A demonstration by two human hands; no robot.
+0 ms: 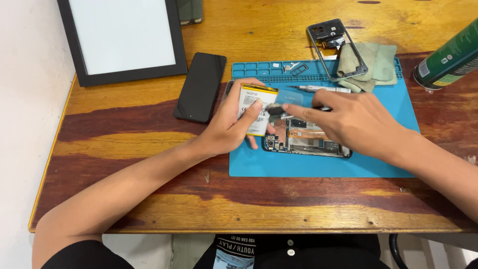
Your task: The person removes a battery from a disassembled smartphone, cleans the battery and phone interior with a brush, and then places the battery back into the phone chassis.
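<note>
surface: varnished wooden desk, blue repair mat laid on it | phone battery gripped by closed left hand over mat's left edge | right hand pinched on small dark tool, above opened phone | white wall at left

Centre frame: left hand grips white, yellow-edged flat phone battery, right hand pinches small grey scrap at its edge, above opened black phone body on blue rubber mat. Black phone upper left.
</note>
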